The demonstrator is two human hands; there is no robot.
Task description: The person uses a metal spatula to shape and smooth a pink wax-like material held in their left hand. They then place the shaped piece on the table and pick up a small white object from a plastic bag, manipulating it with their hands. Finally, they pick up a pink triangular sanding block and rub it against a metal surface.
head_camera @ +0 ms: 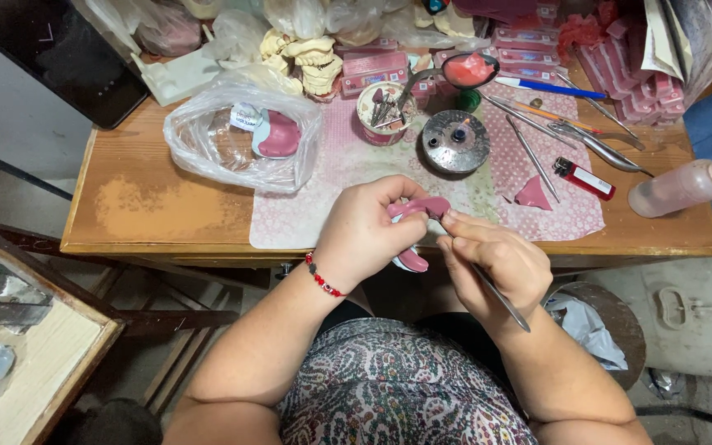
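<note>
My left hand [364, 231] grips a pink wax denture base on a white cast [415, 216], held just off the front edge of the wooden table [158, 206]. A red bead bracelet [321, 278] circles that wrist. My right hand [494, 262] holds a thin metal carving tool [500, 295] like a pen, its tip hidden against the pink wax and its handle pointing back toward my body.
On the pink patterned mat [323, 198] stand a round metal burner [455, 142], a cup of burs [386, 111], a wax scrap [532, 194], a red lighter [584, 179] and several metal instruments [595, 142]. A plastic bag [236, 136] lies left, a bottle [681, 186] right, plaster casts [311, 62] behind.
</note>
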